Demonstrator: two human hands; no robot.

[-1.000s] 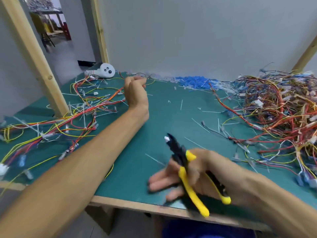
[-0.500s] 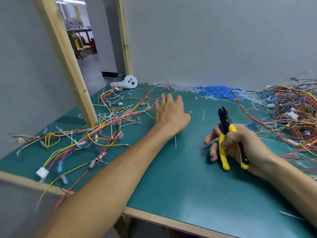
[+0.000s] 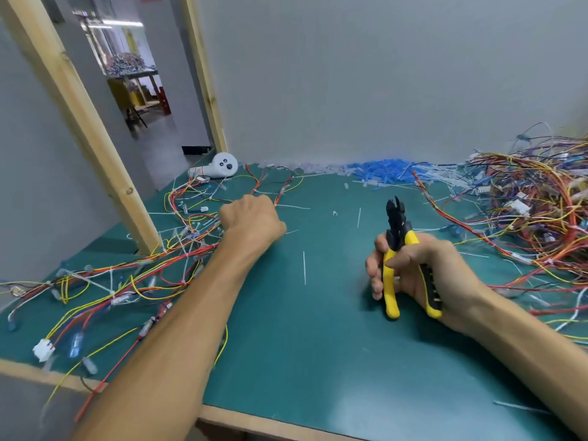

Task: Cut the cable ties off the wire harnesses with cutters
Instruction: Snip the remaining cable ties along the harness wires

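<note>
Now the right hand [image 3: 423, 275] wraps its fingers round the yellow handles of the cutters [image 3: 397, 246], held upright at about 3 o'clock on the green mat [image 3: 318, 345], black jaws almost together and pointing to 12. The left hand [image 3: 251, 219] sits knuckles-up at 10 o'clock, fingers curled under, on the spread wire harnesses [image 3: 133, 281]; whether it grips a wire I cannot tell. A tangled heap [image 3: 534, 211] of more harnesses lies at 2 o'clock.

No legible text, label, brand or number anywhere.
</note>
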